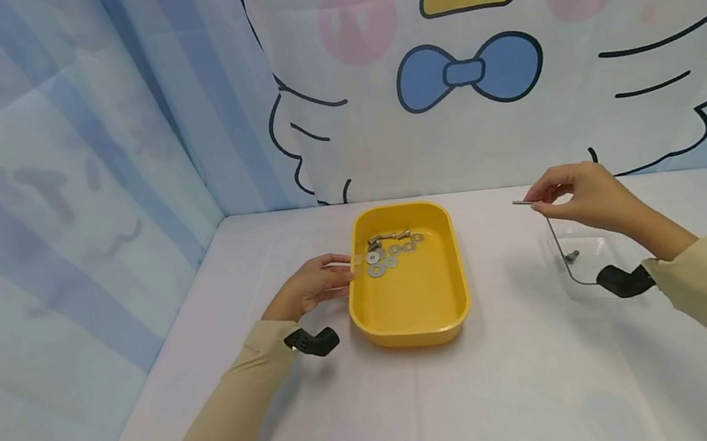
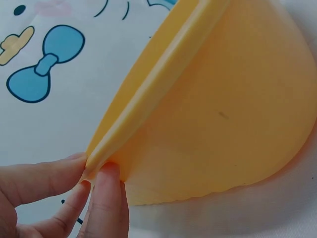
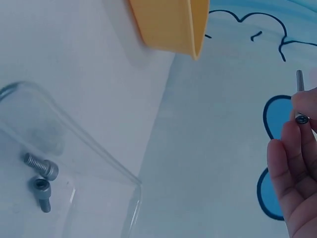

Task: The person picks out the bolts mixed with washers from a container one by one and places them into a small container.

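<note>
My left hand (image 1: 317, 285) pinches the left rim of a yellow tray (image 1: 421, 303). In the left wrist view, its thumb and fingers sit on either side of that rim (image 2: 158, 74). Inside the tray lie several flat washers (image 1: 376, 270) and several screws (image 1: 403, 235). Raised over a clear plastic box (image 1: 607, 250) at the right, my right hand (image 1: 579, 195) holds a long socket-head screw (image 3: 299, 79) between thumb and fingers. Its shank points left in the head view. Two shorter socket-head screws (image 3: 42, 194) lie in the clear box.
A white cloth (image 1: 499, 400) covers the table. Behind it hangs a curtain (image 1: 339, 136) printed with a cartoon figure, and a blue striped curtain (image 1: 42, 228) runs along the left. Each wrist carries a black camera mount (image 1: 623, 281). A thin line (image 1: 561, 255) runs from the right one towards the hand.
</note>
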Demonstrator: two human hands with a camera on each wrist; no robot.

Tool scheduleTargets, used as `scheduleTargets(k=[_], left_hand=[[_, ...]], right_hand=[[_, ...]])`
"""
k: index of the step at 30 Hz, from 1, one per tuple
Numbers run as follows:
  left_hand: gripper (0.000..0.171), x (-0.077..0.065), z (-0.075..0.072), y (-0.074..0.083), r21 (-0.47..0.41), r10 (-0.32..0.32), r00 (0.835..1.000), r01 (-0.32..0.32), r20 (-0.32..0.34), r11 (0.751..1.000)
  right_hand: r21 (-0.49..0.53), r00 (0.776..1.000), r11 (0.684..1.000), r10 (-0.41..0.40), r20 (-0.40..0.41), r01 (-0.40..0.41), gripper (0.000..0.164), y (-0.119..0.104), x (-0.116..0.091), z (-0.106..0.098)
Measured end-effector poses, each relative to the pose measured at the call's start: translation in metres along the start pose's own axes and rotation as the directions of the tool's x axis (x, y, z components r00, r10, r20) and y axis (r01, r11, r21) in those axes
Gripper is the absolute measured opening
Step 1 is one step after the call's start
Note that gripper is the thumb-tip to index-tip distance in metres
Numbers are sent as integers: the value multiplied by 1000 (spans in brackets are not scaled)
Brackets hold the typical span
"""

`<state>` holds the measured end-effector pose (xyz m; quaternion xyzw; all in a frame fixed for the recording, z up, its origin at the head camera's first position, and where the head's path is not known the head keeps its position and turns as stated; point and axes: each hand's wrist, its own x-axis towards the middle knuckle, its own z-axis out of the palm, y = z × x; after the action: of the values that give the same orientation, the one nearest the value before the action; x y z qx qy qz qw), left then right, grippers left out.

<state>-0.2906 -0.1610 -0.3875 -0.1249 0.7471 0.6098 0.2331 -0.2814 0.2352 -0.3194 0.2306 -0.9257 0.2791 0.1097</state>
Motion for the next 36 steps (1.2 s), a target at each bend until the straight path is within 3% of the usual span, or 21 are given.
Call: scheduleTargets(k=[14,28,31,36], left_hand=[[50,-3,-3,-8,-15,77,996,-77,35,997],[50,-3,-1,-13,-28,101,995,-100,14,995],[49,-3,-2,-14,-31,98,995,-98,7,995],[49,-2,-2,-16,-36,107,994,-106,9,994]], right_hand=[[-57,990,989,140,1,-140,19,35,-31,-13],[-56,979,977,205,-2,-205,23,60,-54,-11],[-44,972,971,234,-3,-234,22,77,-58,-7],[-42,963,962,269,-22,-270,19,140,-65,9]])
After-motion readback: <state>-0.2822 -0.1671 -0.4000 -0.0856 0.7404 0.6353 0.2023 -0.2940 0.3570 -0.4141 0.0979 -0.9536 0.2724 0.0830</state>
